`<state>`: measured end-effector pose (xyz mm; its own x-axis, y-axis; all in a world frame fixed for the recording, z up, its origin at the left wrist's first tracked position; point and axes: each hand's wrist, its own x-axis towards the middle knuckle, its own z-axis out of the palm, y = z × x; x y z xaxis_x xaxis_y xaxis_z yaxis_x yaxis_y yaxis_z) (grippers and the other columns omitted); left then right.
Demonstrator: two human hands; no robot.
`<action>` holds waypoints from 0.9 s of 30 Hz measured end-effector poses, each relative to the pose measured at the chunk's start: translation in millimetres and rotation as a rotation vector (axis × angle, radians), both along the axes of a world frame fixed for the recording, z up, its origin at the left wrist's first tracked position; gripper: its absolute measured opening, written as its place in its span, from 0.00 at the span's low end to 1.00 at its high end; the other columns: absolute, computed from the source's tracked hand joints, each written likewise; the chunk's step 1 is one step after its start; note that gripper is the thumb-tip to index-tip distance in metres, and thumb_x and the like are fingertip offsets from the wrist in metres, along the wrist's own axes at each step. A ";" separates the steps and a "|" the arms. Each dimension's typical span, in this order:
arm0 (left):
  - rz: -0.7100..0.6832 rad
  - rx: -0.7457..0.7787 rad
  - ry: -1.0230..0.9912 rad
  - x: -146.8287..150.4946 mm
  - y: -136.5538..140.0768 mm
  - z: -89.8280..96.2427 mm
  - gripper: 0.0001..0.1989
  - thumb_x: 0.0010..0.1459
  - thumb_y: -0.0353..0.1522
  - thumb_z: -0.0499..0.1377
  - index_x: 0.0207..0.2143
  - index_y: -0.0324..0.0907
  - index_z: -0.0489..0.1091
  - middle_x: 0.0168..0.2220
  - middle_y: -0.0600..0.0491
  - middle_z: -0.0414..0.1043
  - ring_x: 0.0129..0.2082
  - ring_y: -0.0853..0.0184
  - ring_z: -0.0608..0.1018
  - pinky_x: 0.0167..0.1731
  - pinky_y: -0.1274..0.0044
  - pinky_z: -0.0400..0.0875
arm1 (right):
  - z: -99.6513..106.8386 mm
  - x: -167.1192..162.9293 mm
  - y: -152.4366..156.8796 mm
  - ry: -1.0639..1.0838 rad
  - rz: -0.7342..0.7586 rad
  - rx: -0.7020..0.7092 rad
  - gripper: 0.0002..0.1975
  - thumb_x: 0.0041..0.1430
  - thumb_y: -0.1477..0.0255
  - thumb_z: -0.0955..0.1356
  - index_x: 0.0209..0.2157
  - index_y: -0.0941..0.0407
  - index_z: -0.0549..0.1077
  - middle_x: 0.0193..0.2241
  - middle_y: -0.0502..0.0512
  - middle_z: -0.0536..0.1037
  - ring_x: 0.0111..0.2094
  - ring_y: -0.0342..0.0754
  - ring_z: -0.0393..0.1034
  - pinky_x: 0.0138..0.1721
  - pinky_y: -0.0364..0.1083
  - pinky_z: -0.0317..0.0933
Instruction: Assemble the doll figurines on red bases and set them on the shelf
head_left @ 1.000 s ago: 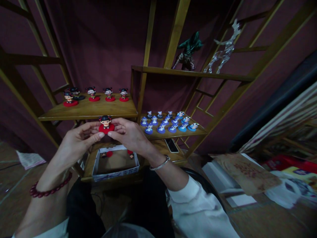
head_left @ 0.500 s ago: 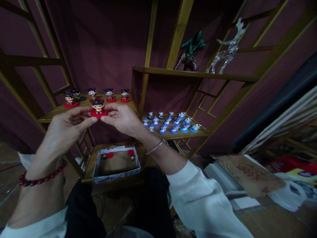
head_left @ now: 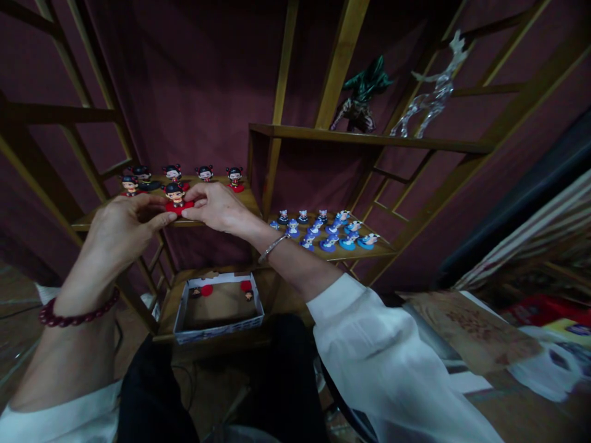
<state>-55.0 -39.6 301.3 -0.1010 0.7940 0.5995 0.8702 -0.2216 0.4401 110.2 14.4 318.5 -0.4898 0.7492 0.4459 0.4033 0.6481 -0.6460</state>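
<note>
A small figurine [head_left: 175,194] with black hair buns and a round red base is pinched between my two hands, at the front edge of the left shelf [head_left: 244,200]. My left hand [head_left: 122,224] grips the base from the left, thumb in front. From the right, my right hand [head_left: 216,206] holds the same base. Similar figurines stand just behind: one at the left [head_left: 130,184], and a row at the back ending with a figurine [head_left: 235,177] on the right. I cannot tell whether the held base touches the shelf board.
Below sits an open box [head_left: 217,335] with two more red-based figurines. Several blue and purple figurines [head_left: 329,242] fill the lower right shelf. Above them stand a green hooded statue [head_left: 364,92] and a clear deer [head_left: 431,101]. A plastic bag [head_left: 547,372] lies at far right.
Both hands have moved the figurine slightly left and forward, closer to the shelf and the other figurines. The view has shifted a little.
</note>
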 end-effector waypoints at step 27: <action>0.086 0.223 0.294 6.2 -13.7 -13.4 0.26 0.58 0.44 0.43 0.42 0.36 0.72 0.40 0.44 0.74 0.43 0.57 0.72 0.45 0.67 0.65 | 14.2 -26.9 25.4 -0.275 -0.078 0.124 0.11 0.47 0.69 0.69 0.34 0.58 0.75 0.29 0.49 0.74 0.30 0.41 0.66 0.34 0.40 0.55</action>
